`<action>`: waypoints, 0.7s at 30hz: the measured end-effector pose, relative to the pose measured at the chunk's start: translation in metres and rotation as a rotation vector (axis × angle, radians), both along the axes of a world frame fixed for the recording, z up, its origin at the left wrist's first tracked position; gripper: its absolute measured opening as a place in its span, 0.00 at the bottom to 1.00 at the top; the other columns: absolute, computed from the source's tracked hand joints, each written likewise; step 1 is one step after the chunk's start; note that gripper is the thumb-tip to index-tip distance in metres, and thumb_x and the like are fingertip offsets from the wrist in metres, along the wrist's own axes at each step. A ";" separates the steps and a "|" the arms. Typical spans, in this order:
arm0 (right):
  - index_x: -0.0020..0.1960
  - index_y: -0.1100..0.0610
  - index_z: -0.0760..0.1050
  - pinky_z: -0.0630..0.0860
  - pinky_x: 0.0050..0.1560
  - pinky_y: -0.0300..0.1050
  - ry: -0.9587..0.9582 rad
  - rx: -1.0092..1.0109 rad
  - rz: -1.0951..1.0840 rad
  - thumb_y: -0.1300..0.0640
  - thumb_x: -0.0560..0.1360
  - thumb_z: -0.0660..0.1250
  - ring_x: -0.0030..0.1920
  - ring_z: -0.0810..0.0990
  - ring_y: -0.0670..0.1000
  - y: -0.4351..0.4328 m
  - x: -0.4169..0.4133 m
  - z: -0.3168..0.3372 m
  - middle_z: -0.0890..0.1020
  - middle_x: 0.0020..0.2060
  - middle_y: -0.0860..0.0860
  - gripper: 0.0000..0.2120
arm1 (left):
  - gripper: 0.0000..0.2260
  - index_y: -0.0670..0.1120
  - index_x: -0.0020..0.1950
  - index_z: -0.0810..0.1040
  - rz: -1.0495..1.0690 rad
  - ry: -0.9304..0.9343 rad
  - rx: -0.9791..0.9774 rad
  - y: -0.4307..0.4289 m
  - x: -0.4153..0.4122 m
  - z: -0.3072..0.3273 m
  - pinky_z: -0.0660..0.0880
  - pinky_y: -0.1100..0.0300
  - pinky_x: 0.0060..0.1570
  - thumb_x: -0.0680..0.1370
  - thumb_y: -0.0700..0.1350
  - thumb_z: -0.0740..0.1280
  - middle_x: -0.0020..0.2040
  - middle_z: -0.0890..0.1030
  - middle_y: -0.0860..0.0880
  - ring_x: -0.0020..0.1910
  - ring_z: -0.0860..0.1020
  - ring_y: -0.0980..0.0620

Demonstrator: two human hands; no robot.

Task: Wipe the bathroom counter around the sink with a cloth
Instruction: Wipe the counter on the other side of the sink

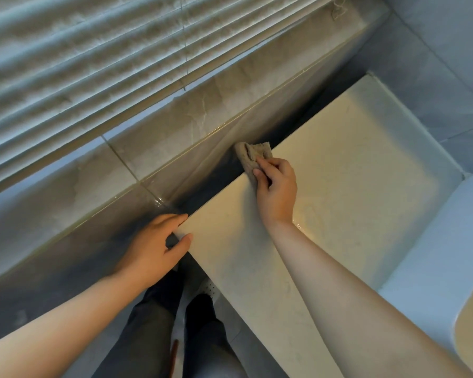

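**A:** At the far edge of the pale cream stone counter [339,173], why is the crumpled beige cloth [250,154] bunched so small?

**B:** Probably to reach the seam. The right hand [277,186] grips it with curled fingers and presses it where the counter meets the glossy grey tiled wall [175,137].

**A:** And the left hand [153,241]?

**B:** It holds nothing. Its fingers are nearly straight and rest on the counter's near corner, seemingly as a brace while leaning.

**A:** Where is the sink?

**B:** I cannot tell. A white rounded fixture [434,255] is cut off at the right and may be it. The dark strip beside the cloth is too shadowed to read.
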State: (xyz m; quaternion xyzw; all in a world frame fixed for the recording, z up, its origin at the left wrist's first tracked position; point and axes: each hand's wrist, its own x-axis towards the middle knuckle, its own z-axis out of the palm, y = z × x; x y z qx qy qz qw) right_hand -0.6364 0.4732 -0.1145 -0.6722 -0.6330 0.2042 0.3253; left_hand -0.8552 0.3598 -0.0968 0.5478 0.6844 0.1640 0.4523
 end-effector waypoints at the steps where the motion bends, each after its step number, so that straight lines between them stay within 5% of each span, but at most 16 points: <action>1: 0.60 0.57 0.79 0.66 0.54 0.26 -0.006 0.003 0.019 0.58 0.77 0.65 0.53 0.73 0.46 -0.006 -0.003 -0.001 0.78 0.52 0.51 0.13 | 0.22 0.52 0.71 0.69 0.012 -0.004 -0.003 -0.002 -0.001 0.000 0.69 0.70 0.46 0.77 0.52 0.65 0.65 0.70 0.59 0.60 0.71 0.60; 9: 0.57 0.56 0.81 0.71 0.53 0.34 0.010 -0.017 0.205 0.60 0.75 0.67 0.52 0.73 0.48 -0.049 -0.021 -0.002 0.79 0.50 0.51 0.11 | 0.23 0.52 0.71 0.68 0.040 -0.017 -0.014 -0.013 -0.002 0.002 0.73 0.63 0.50 0.77 0.51 0.66 0.65 0.71 0.57 0.58 0.74 0.59; 12: 0.55 0.56 0.82 0.70 0.52 0.30 0.091 -0.114 0.247 0.60 0.74 0.68 0.50 0.73 0.43 -0.057 -0.017 0.010 0.79 0.49 0.48 0.10 | 0.25 0.52 0.72 0.67 0.033 0.008 -0.019 -0.013 0.001 0.005 0.74 0.59 0.54 0.77 0.52 0.66 0.66 0.70 0.56 0.59 0.74 0.56; 21: 0.55 0.60 0.81 0.64 0.49 0.21 0.105 0.004 -0.181 0.62 0.73 0.69 0.49 0.76 0.47 -0.017 0.079 0.036 0.79 0.49 0.53 0.11 | 0.26 0.51 0.72 0.66 -0.013 0.104 -0.040 -0.009 0.009 0.013 0.74 0.55 0.59 0.76 0.57 0.64 0.66 0.71 0.54 0.61 0.74 0.52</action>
